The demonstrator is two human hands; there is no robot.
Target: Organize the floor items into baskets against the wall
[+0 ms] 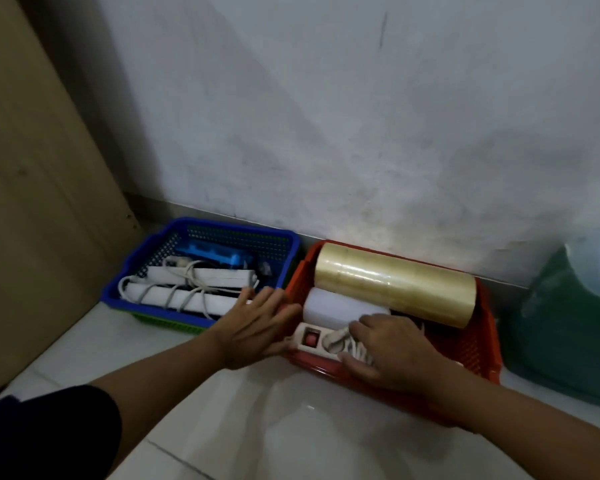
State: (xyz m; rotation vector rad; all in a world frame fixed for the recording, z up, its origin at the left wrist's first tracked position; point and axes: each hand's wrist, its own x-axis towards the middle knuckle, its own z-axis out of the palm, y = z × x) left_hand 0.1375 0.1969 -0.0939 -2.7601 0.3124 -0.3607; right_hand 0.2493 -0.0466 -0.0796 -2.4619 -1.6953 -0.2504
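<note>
A red basket (482, 344) stands on the floor against the wall. It holds a long stack of clear tape rolls (392, 284), a white roll (340, 308) and a white power strip (312, 339) with a red switch and a coiled cable. My right hand (392, 351) rests on that power strip and its cable, fingers curled over them. My left hand (257, 323) lies flat, fingers spread, against the red basket's left edge. To the left, a blue basket (153, 251) sits on a green one (174, 325) and holds two white power strips (194, 289) with cords.
A brown board (32, 202) leans at the left beside the blue basket. A green water jug (565, 327) stands to the right of the red basket. White floor tiles (257, 427) stretch in front of both baskets.
</note>
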